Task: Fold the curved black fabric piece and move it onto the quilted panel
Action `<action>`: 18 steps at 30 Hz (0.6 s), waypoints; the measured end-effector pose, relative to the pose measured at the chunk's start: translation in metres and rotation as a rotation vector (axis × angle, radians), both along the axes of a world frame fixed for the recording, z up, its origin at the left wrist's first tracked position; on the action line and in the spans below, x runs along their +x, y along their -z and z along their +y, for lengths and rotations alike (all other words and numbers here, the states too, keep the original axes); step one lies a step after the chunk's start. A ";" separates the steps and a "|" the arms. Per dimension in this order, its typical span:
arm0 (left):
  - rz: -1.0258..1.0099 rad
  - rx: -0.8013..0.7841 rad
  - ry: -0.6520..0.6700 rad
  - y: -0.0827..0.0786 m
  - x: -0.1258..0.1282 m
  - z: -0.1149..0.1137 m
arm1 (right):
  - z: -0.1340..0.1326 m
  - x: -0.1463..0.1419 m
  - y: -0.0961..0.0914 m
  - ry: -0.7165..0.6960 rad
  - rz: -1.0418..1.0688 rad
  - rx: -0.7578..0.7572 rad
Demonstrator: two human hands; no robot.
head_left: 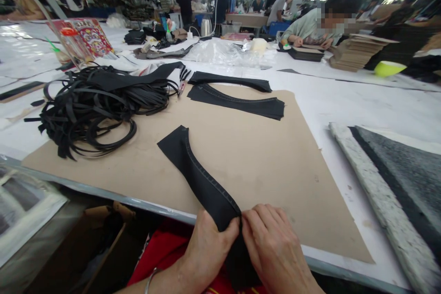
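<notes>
A long curved black piece of stitched material [196, 170] lies across a brown cardboard sheet [248, 156] and hangs over the table's near edge. My left hand [206, 243] pinches its near end from the left, fingers closed on it. My right hand [275, 248] grips the same end from the right, thumb pressed against the material. Both hands meet at the table edge above a red garment [161, 248].
A tangled heap of black strips [99, 101] sits at the left of the cardboard. Stacked black curved pieces [237, 98] lie at its far side. A grey foam-edged slab [396, 183] is on the right. Other people work at tables behind, one by a yellow-green bowl [387, 69].
</notes>
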State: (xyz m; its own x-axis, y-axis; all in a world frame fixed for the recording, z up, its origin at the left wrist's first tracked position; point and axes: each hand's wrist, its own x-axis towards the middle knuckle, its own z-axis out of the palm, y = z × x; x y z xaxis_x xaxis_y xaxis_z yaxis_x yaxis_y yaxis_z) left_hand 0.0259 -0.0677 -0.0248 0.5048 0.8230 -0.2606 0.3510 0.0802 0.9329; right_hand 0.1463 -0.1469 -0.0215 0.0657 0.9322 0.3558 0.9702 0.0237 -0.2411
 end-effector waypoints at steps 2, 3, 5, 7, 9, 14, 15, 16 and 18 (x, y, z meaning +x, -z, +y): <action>0.010 -0.024 -0.012 -0.001 0.000 0.001 | 0.000 0.003 0.000 0.003 0.033 -0.004; 0.003 -0.028 -0.020 -0.001 0.000 0.001 | -0.001 0.005 0.000 0.006 0.046 -0.008; -0.021 -0.025 -0.024 -0.001 -0.001 0.002 | -0.002 0.008 0.000 0.007 0.055 -0.013; -0.030 -0.015 -0.018 0.001 -0.001 0.002 | -0.003 0.009 0.001 0.000 0.053 -0.024; -0.006 -0.010 -0.022 0.002 -0.002 0.002 | -0.004 0.009 0.002 -0.007 0.056 -0.039; 0.035 0.019 0.007 0.001 -0.003 0.001 | -0.003 0.004 0.001 -0.001 0.050 -0.027; 0.036 0.035 0.017 0.000 -0.003 0.000 | -0.002 0.003 0.001 0.004 0.048 -0.017; 0.036 0.051 0.027 0.000 -0.004 0.000 | -0.002 0.003 0.000 0.007 0.049 -0.013; 0.004 0.038 0.006 -0.001 -0.006 -0.001 | 0.000 0.002 -0.002 0.003 0.065 -0.026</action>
State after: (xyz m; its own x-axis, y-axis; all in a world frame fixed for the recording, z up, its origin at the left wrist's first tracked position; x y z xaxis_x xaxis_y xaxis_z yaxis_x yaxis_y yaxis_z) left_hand 0.0195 -0.0683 -0.0243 0.5089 0.8293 -0.2309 0.3549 0.0422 0.9340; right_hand 0.1485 -0.1473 -0.0199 0.0905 0.9410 0.3261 0.9525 0.0139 -0.3043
